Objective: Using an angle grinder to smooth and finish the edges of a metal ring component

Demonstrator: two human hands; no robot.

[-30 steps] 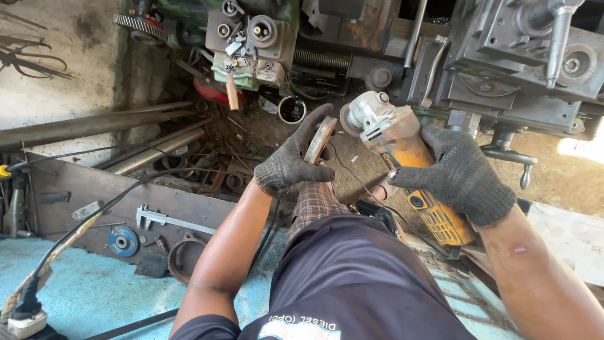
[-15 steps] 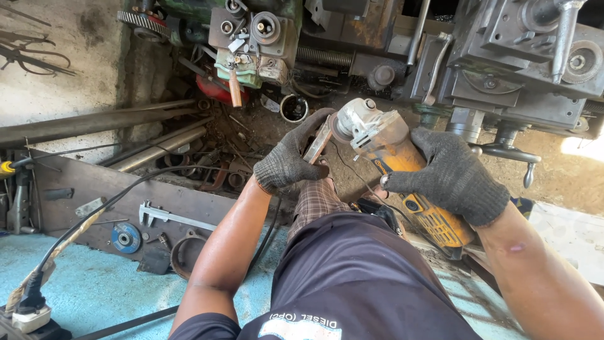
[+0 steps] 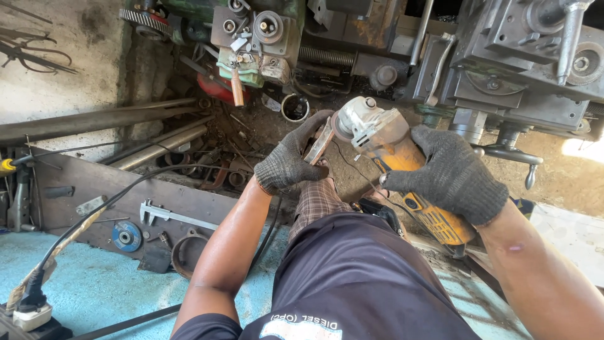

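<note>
I hold a yellow angle grinder point(image 3: 409, 170) with a silver gear head over my lap. My right hand point(image 3: 450, 173), in a dark knit glove, grips the yellow body from above. My left hand point(image 3: 289, 160), gloved the same way, is closed on the edge of the grinder's disc point(image 3: 321, 141) at the left of the gear head. The grinder's black cord point(image 3: 371, 186) runs down past my knee.
A grimy lathe point(image 3: 390, 44) fills the top of the view, a handwheel point(image 3: 513, 154) at right. On the floor left lie metal bars point(image 3: 94, 119), a caliper point(image 3: 170, 214), a blue-centred spare disc point(image 3: 127, 236), a metal ring point(image 3: 179, 255) and a plug with cable point(image 3: 31, 302).
The grinder and both hands have shifted slightly left and lower in view. My left hand keeps its hold on the disc, fingers wrapping further over its edge.
</note>
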